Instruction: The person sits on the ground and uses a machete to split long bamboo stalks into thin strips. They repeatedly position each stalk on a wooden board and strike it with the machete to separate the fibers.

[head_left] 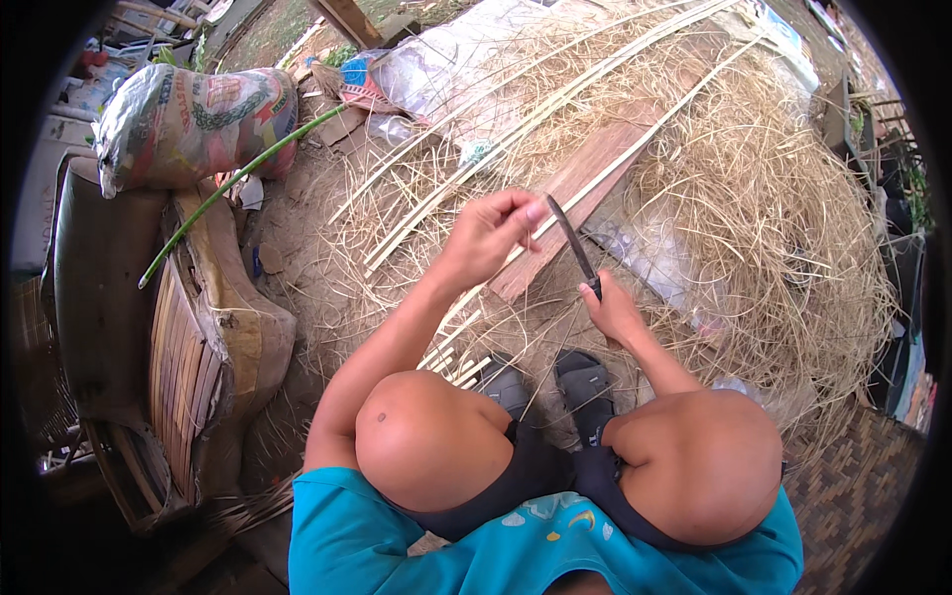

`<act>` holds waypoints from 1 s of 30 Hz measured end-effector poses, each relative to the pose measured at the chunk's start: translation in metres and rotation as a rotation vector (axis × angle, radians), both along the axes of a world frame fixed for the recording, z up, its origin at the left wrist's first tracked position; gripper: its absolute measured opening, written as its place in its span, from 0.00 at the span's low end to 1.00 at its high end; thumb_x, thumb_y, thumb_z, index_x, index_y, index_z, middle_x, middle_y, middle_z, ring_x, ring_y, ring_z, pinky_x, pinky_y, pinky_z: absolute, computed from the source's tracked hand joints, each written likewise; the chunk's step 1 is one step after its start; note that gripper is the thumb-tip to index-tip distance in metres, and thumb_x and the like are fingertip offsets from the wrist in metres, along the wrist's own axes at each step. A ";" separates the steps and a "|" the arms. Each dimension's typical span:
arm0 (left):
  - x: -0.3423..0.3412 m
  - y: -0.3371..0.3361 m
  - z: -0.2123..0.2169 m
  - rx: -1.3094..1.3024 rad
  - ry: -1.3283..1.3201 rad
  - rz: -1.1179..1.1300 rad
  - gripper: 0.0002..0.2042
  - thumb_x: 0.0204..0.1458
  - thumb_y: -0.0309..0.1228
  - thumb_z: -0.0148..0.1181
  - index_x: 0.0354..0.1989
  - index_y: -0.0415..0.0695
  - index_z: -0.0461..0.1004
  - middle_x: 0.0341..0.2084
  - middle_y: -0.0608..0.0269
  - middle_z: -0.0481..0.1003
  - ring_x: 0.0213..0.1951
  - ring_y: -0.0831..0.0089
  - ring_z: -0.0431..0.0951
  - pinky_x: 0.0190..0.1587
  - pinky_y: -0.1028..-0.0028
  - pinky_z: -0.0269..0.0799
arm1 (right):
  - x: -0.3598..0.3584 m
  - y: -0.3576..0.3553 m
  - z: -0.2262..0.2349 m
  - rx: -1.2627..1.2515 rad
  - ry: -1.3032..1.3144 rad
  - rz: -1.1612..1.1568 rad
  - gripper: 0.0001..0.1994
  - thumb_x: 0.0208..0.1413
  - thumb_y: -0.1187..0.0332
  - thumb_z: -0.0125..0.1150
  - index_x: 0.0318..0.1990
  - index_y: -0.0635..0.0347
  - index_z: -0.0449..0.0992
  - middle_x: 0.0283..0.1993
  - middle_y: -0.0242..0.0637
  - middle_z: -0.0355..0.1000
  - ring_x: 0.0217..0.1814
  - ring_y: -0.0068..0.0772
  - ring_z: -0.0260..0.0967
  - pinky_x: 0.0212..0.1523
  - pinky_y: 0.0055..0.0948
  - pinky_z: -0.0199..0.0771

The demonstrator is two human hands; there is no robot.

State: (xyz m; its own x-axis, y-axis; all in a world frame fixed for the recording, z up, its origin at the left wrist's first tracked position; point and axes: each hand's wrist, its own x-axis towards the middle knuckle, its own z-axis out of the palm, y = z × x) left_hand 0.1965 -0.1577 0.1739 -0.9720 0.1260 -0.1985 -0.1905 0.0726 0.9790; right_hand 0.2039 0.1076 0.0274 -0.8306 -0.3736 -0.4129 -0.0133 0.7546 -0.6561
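Note:
My right hand (615, 309) grips a knife (571, 238) by its dark handle, and the narrow blade slants up and to the left. Close to the blade's tip is my left hand (493, 236), its thumb and fingers pinched together; what they hold, if anything, I cannot make out. Below both hands a reddish-brown wooden board (598, 190) lies slanted on the ground. A long pale split strip (650, 127) runs along the board, passing under my left fingers. More pale strips (516, 127) lie in a bundle to the left of the board.
Thin curly shavings (769, 188) are heaped at the right. A stuffed sack (203, 124) and a worn slatted seat (188, 362) stand at the left, with a green stalk (238, 177) across them. Short cut pieces (458, 365) lie beside my sandalled feet (583, 392).

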 end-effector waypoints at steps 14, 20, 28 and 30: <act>0.122 -0.071 -0.161 -0.034 -0.602 0.027 0.19 0.70 0.46 0.48 0.34 0.44 0.72 0.17 0.73 0.63 0.20 0.80 0.62 0.23 0.76 0.60 | -0.020 0.021 0.006 0.170 0.295 0.341 0.21 0.70 0.56 0.49 0.61 0.62 0.63 0.36 0.54 0.74 0.31 0.56 0.76 0.34 0.52 0.81; 0.132 -0.086 -0.145 0.201 -0.884 0.017 0.16 0.70 0.45 0.50 0.30 0.50 0.68 0.15 0.82 0.55 0.16 0.87 0.49 0.18 0.82 0.45 | -0.089 0.059 -0.014 0.172 0.398 0.003 0.22 0.67 0.49 0.49 0.55 0.57 0.71 0.39 0.56 0.75 0.38 0.58 0.75 0.39 0.55 0.77; 0.149 -0.026 -0.173 -0.877 0.000 0.201 0.17 0.66 0.38 0.53 0.29 0.39 0.73 0.18 0.43 0.74 0.25 0.47 0.77 0.27 0.54 0.67 | -0.085 0.027 -0.008 0.093 0.596 0.156 0.19 0.69 0.50 0.51 0.52 0.56 0.73 0.31 0.53 0.75 0.28 0.54 0.75 0.30 0.51 0.78; 0.151 -0.031 -0.172 -0.827 -0.031 0.205 0.17 0.65 0.40 0.53 0.30 0.39 0.73 0.22 0.36 0.74 0.29 0.37 0.76 0.33 0.47 0.68 | -0.081 0.038 -0.014 0.109 0.692 0.174 0.20 0.69 0.50 0.51 0.52 0.58 0.71 0.30 0.54 0.76 0.29 0.56 0.76 0.30 0.51 0.78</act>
